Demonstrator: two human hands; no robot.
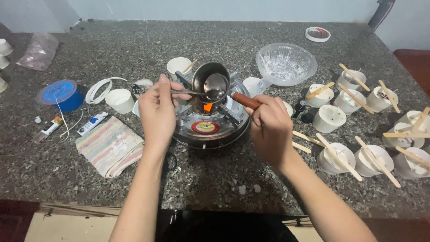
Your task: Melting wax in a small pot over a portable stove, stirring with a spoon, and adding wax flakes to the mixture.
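Nearest, two bare forearms reach up from the bottom edge over a speckled granite surface. A striped folded cloth lies to the left of them. The left hand is closed on the handle of a metal spoon, whose bowl sits inside a small metal saucepan. The right hand is clamped on the saucepan's reddish-brown handle. The pan rests on a round portable gas stove between the two hands, with an orange flame showing under it. To the right stand many white paper cups, several with wooden sticks laid across their rims. Left of the stove are a white cup, two small tubes and a blue spool of string. Farther back sit a clear glass bowl, another cup with a stick and a small round lid.
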